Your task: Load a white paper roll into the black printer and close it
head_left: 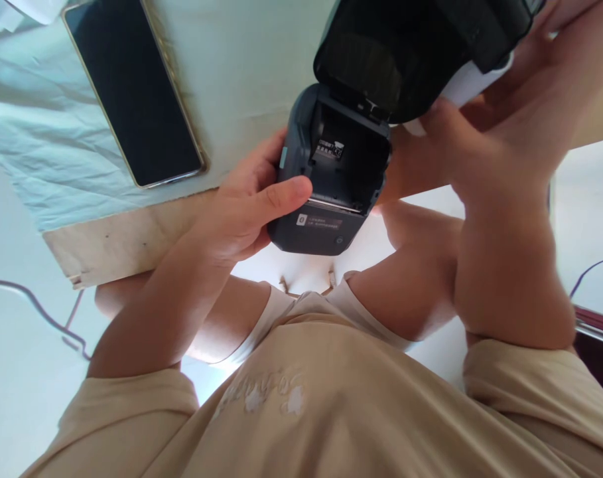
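Wrinkled pale-green cloth (42,153) covers most of the table (127,239), whose bare wooden edge shows as a light, speckled strip below it. On the cloth lies a smartphone (132,86), a flat glossy black slab with a thin gold rim, its long side running slantwise.

Held in the air just over the table's near edge, above the person's lap, is a small label printer (326,192): a rounded, matte dark-grey plastic box with soft corners. Its hinged lid (381,60) is swung fully open and points up and away from the body, so the open compartment faces the camera; a white printed sticker sits inside, and a metal strip crosses the front lip.

The left hand (246,206) is clenched around the printer's left side, thumb laid across the front lip. The right hand (510,119) grasps a white paper roll (473,83) beside the lid, fingers curled about it.

A beige T-shirt (331,398) fills the foreground, and a thin cable (37,309) trails over the pale floor.
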Motion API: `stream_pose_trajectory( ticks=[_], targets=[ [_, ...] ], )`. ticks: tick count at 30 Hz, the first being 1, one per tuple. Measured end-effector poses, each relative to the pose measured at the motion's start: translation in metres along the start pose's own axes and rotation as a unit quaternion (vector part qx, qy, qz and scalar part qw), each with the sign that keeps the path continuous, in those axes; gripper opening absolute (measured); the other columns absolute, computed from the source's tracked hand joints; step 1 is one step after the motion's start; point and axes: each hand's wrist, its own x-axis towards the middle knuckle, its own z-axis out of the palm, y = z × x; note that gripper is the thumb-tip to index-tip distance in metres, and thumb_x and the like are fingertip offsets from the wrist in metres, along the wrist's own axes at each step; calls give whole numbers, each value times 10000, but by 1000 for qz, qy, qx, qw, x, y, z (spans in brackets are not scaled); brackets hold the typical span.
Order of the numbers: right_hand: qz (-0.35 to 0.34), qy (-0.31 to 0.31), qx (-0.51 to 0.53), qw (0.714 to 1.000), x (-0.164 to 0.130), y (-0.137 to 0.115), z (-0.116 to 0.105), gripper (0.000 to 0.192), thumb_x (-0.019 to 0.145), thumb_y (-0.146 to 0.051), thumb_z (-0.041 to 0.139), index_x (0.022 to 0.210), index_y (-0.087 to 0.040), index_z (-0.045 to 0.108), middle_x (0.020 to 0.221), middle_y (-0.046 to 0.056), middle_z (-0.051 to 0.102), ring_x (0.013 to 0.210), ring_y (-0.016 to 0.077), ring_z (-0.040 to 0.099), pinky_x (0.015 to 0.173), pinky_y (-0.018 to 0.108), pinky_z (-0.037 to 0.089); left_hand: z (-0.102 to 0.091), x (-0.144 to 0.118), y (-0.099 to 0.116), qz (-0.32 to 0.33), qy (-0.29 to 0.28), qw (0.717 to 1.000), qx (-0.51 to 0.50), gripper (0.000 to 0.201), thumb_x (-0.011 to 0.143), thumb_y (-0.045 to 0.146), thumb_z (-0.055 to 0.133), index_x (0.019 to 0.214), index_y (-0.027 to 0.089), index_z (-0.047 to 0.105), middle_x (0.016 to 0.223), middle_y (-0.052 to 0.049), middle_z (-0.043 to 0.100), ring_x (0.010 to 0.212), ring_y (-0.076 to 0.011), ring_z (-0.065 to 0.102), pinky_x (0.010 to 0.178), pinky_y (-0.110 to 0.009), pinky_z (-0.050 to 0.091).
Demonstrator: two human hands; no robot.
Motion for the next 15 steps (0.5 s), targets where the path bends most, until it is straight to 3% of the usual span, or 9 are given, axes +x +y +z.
stream_pose_trajectory(
  ticks=[2,3,6,8,10,12,15],
  targets=[
    [-34,49,69,996,-6,-10,6,451,697,-389,704,921,-276,329,829,-33,454,664,94,492,582,265,406,0,0,1,-1,-4,1000,0,480,899,433,770,1314,199,708,1269,-133,770,1118,-345,763,816,-413,670],
    [-8,54,106,993,-9,-15,8,402,681,-384,666,909,-278,353,786,-35,471,654,107,515,574,280,436,0,0,1,-2,-1,1000,0,482,896,439,772,1311,201,708,1266,-134,769,1089,-337,770,806,-411,665],
    [147,-27,181,972,-13,-22,14,418,599,-361,563,988,-282,433,808,-17,617,615,141,582,487,304,468,0,0,2,-5,-4,1000,11,485,897,448,770,1314,209,703,1255,-121,774,1072,-311,769,816,-389,657],
    [195,-68,196,959,-14,-21,16,456,590,-387,566,1021,-279,465,858,1,656,607,154,606,455,312,480,0,0,1,-5,-9,1000,15,465,918,452,742,1320,223,702,1263,-105,776,1064,-295,766,830,-382,658],
    [177,-52,190,964,-16,-18,19,438,651,-395,600,1061,-271,510,863,7,659,611,156,620,467,309,494,0,0,1,-5,-8,1000,9,456,926,461,725,1322,236,704,1260,-97,777,1035,-292,771,821,-388,660],
    [105,8,168,980,-21,-16,20,396,741,-352,608,1124,-270,551,853,6,658,641,148,643,503,279,493,-1,-1,0,-6,-2,1000,1,475,907,461,748,1321,233,705,1242,-100,779,1002,-290,777,798,-387,661],
    [-5,59,79,995,-34,-15,16,418,875,-399,591,1284,-320,552,1130,24,690,785,130,694,645,273,552,-3,-2,1,-14,3,1000,-8,492,868,420,812,1301,213,703,1182,-97,786,943,-254,780,787,-357,668]
  ],
)
